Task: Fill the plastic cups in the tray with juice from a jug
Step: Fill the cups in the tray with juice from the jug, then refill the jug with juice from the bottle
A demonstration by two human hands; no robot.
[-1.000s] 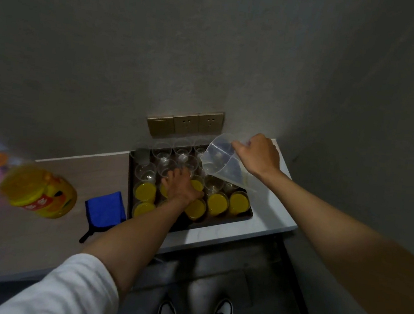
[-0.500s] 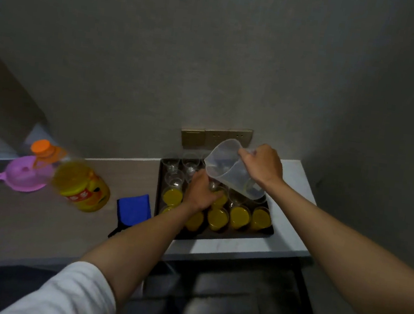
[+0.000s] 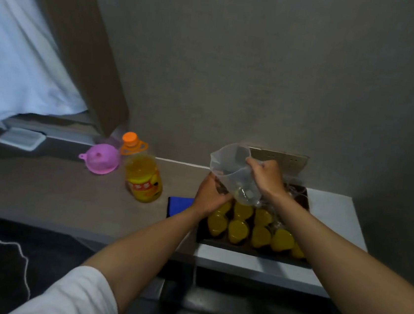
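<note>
A dark tray (image 3: 241, 250) sits on the counter at the right. Several plastic cups (image 3: 237, 230) in its front rows hold yellow juice. Clear cups at the back (image 3: 293, 192) are mostly hidden behind my arm. The clear plastic jug (image 3: 227, 169) hangs tilted above the tray's back left corner and looks almost empty. My right hand (image 3: 265, 179) grips it near the rim. My left hand (image 3: 209, 196) cups the jug's lower side from the left, its fingertips hidden underneath.
A yellow juice bottle (image 3: 144, 178) with an orange cap stands left of the tray, a pink funnel (image 3: 102, 159) beside it. A blue cloth (image 3: 179, 205) lies against the tray's left edge. Wall sockets (image 3: 280, 156) are behind the jug. A white dish (image 3: 21, 137) lies far left.
My left hand has lifted off the cups and gone to the jug's lower side. The jug has moved toward the tray's left back corner. My view has swung left.
</note>
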